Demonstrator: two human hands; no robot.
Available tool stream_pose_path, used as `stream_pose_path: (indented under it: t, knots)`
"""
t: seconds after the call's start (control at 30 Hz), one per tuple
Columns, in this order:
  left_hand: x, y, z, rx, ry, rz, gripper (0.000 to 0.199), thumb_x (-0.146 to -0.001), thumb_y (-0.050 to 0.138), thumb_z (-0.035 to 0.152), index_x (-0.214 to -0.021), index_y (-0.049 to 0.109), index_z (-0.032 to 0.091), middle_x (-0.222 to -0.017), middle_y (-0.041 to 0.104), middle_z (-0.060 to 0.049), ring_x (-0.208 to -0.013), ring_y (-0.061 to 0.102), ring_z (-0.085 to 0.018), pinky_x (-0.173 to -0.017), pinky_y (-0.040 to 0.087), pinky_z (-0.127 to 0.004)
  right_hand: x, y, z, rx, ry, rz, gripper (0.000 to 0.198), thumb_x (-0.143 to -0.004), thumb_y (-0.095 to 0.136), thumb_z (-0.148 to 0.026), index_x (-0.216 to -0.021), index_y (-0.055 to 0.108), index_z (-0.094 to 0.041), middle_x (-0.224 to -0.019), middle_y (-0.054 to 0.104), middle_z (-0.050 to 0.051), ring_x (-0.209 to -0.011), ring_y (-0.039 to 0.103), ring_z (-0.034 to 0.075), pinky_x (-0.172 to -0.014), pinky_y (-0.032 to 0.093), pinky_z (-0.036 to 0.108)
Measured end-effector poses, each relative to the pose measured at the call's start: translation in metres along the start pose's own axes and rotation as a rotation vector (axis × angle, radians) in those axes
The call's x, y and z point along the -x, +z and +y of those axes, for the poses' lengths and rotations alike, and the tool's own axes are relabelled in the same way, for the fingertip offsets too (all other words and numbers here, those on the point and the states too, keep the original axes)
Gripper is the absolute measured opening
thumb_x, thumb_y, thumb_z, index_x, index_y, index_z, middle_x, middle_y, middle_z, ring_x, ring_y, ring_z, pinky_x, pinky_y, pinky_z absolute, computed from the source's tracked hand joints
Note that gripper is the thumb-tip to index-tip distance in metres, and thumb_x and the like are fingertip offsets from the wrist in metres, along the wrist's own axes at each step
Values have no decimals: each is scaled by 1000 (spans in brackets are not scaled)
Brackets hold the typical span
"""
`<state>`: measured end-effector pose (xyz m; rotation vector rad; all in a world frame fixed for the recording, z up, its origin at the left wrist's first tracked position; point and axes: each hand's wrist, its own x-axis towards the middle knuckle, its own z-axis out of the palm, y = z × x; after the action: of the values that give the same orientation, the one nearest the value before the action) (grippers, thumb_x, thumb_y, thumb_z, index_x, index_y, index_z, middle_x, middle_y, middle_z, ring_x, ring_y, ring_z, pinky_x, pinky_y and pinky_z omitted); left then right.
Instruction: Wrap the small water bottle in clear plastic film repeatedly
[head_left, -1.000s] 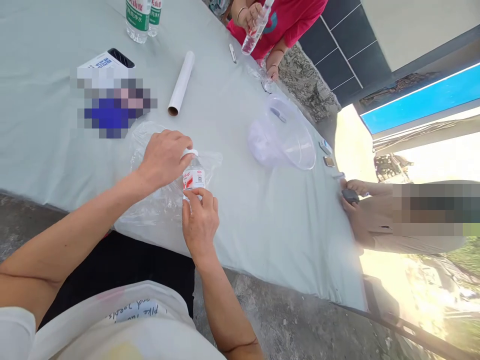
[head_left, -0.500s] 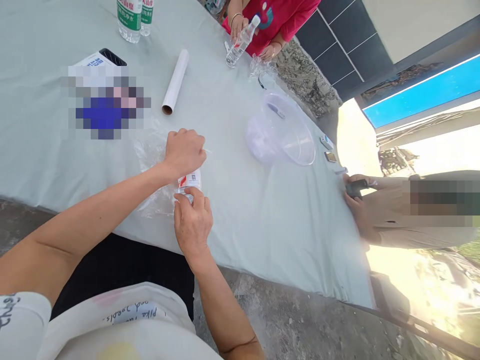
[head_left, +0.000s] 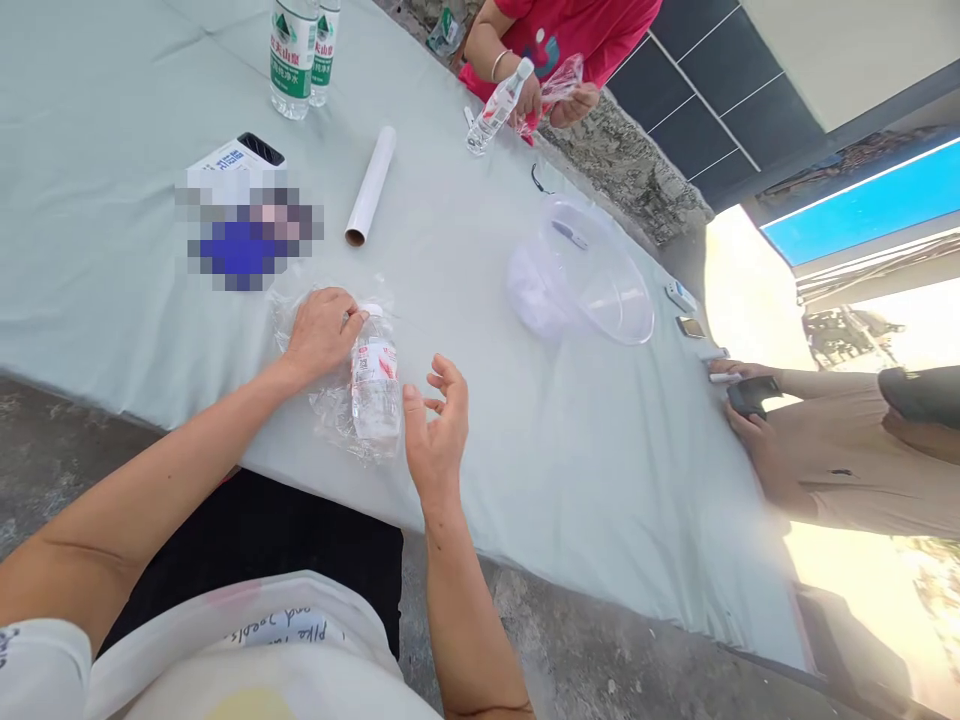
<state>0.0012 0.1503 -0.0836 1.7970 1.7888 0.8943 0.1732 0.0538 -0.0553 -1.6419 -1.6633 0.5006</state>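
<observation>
A clear plastic water bottle [head_left: 375, 400] with a red and white label lies on a crumpled sheet of clear plastic film [head_left: 330, 405], its cap toward the far side. My left hand [head_left: 322, 330] is at the cap end, fingers curled down on the film and the thumb close to the cap. Part of the film is hidden beneath that hand. To the right of the bottle, my right hand [head_left: 439, 430] is raised with its fingers apart, holding nothing.
Beyond lie a white roll [head_left: 371, 185] and a phone [head_left: 261, 149]. Two water bottles [head_left: 292, 60] stand at far left. A clear plastic basin [head_left: 622, 290] is to the right. Across the table a co-worker's hands [head_left: 574, 105] handle film beside another bottle [head_left: 499, 108]. A person at right holds a dark device [head_left: 752, 396].
My right hand has let go of the bottle and opened to its right. My left hand has moved left off the bottle's top, so the bottle now shows. The co-worker has lifted some film.
</observation>
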Motion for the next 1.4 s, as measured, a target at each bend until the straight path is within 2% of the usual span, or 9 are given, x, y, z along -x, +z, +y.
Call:
stream_pose_path:
  t: [0.13,0.3,0.57,0.77,0.9,1.03,1.13,1.2,1.4]
  knots:
    - [2,-2,-11,-73,-4,34,31,-94,38,27,-100,67,17,-127,65,-15,-124,55,-28,-109,42,-43,4,24,-4,33,-21,-239,67,-92,57,-43,-152,37,-22,-153,48,15,-140,49,25,-107,49,42]
    - [5,-10,-33,-211,117,54,37,-96,38,28,-120,64,15,-138,58,-16,-132,50,-29,-113,38,-45,11,41,-12,-44,-41,-204,55,-90,54,-29,-144,49,-23,-147,57,9,-138,51,22,-114,44,40]
    - [29,-49,-50,-366,321,-283,83,-84,69,52,-155,39,21,-164,30,-17,-154,18,-38,-123,18,-57,-9,18,-1,-297,242,-209,50,-90,58,-36,-139,56,-29,-146,59,3,-135,55,22,-112,47,41]
    - [46,-101,-70,-515,348,-447,76,-87,69,50,-153,40,25,-168,22,-14,-154,16,-41,-120,16,-64,-7,19,5,-289,190,-241,50,-89,60,-33,-139,56,-30,-145,58,3,-135,54,23,-112,46,44]
    - [60,-134,-66,-610,243,-324,57,-97,55,49,-145,50,18,-163,32,-18,-151,23,-45,-115,19,-71,-3,24,6,-177,63,-240,49,-88,60,-28,-137,57,-28,-145,58,6,-135,53,24,-113,45,45]
    - [77,-121,-32,-467,380,-192,41,-103,40,37,-133,58,17,-149,52,-16,-143,44,-31,-117,31,-52,-3,26,8,-89,-29,-232,49,-90,57,-28,-139,54,-27,-144,58,7,-134,53,23,-111,46,44]
    - [90,-93,-18,-319,576,-455,31,-100,48,34,-122,66,22,-133,67,-9,-126,60,-24,-113,39,-42,0,29,6,35,-110,-222,50,-91,56,-27,-141,51,-25,-145,56,10,-135,52,24,-109,47,45]
    - [96,-82,-17,-311,587,-546,26,-97,53,32,-115,69,22,-125,71,-8,-118,65,-23,-108,43,-41,4,33,2,174,-154,-209,50,-91,57,-28,-141,53,-24,-147,53,13,-134,52,28,-106,49,47]
    - [95,-85,-7,-216,495,-271,31,-101,42,27,-118,67,19,-117,74,-8,-109,68,-22,-95,51,-37,16,47,-15,451,-226,-143,47,-91,61,-25,-137,59,-29,-149,49,16,-124,57,34,-91,52,49]
